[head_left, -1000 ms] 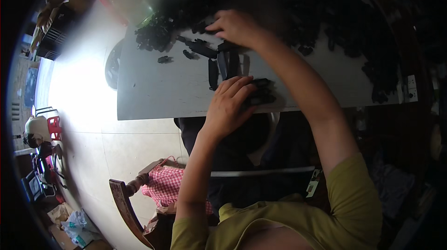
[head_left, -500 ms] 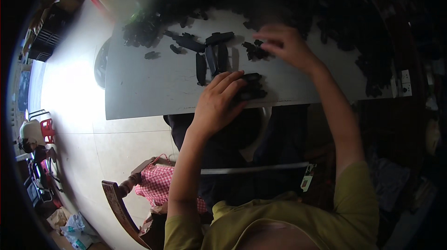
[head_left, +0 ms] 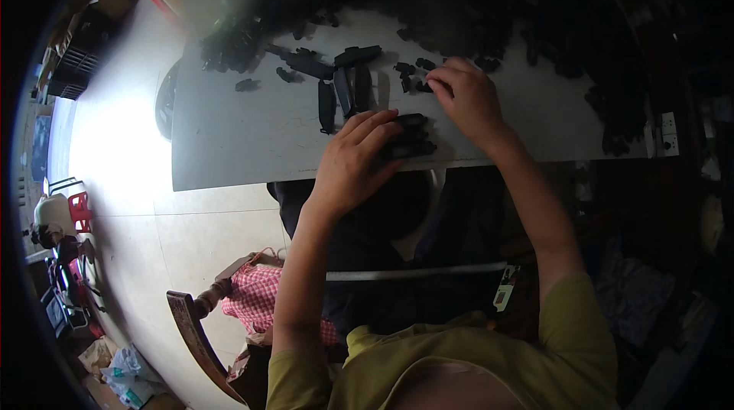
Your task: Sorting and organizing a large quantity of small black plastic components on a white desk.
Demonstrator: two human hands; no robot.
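Note:
My left hand [head_left: 353,152] lies near the table's front edge, its fingers curled over a small group of long black plastic parts [head_left: 410,137] placed side by side. Higher up and to the right, the thumb and fingertips of my right hand [head_left: 472,102] are pinched together among several small black pieces [head_left: 404,72]; whatever the pinch holds is hidden. Just beyond my left fingers lie more long black parts, some upright in the picture [head_left: 326,106] and one crosswise [head_left: 358,55].
Dark heaps of black parts [head_left: 566,51] cover the far and right sides of the grey table [head_left: 229,142]. Another pile [head_left: 233,47] sits at the far left. A wooden chair [head_left: 191,333] with pink checked cloth [head_left: 254,291] stands lower left.
My right hand has come down and slightly right, its fingers closing into a pinch. The small black pieces near it now lie more spread out. My left hand has barely moved.

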